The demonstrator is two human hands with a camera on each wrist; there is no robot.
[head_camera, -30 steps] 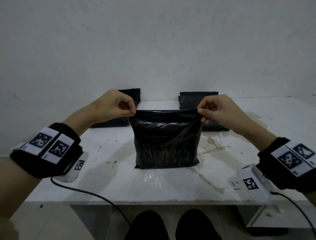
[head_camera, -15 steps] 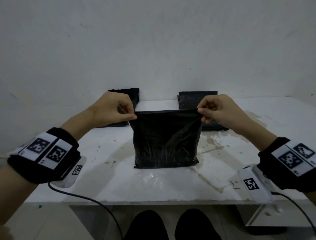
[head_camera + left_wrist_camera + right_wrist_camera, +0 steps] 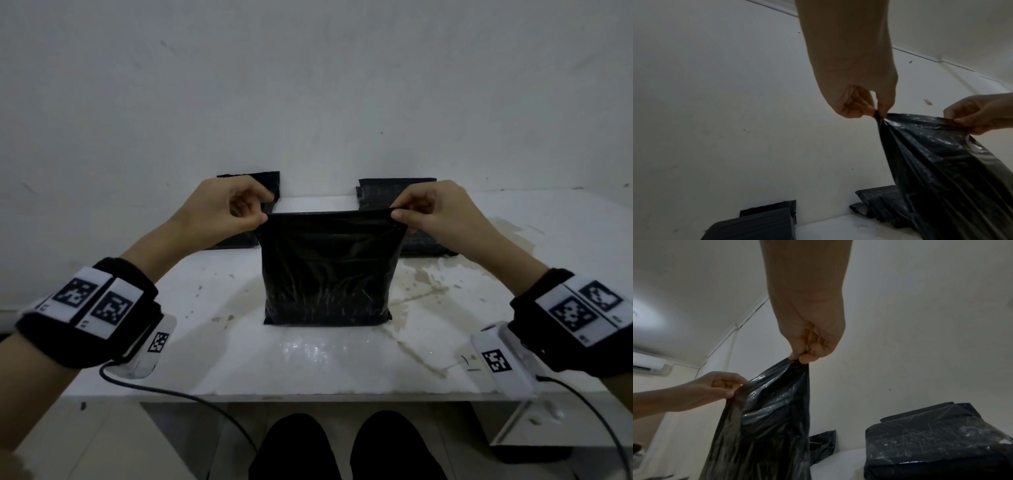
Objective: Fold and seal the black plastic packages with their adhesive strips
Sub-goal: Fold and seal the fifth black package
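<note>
A black plastic package (image 3: 327,270) stands upright in the middle of the white table (image 3: 308,363), its top edge stretched taut between both hands. My left hand (image 3: 236,209) pinches the top left corner between thumb and forefinger; the left wrist view shows that left hand (image 3: 865,104) pinching the package (image 3: 941,162). My right hand (image 3: 428,210) pinches the top right corner, and the right wrist view shows the right hand (image 3: 813,344) gripping the package (image 3: 766,418) the same way. The bottom of the package rests on the table.
Two more black packages lie at the back against the wall, one at the left (image 3: 253,192) and one at the right (image 3: 404,205). The tabletop is stained and wet-looking around the package. Cables hang from both wrist devices past the table's front edge.
Both hands have kept their pinch and lifted the package's top edge slightly, pulling it flatter and tauter. The left hand has drawn a little outward.
</note>
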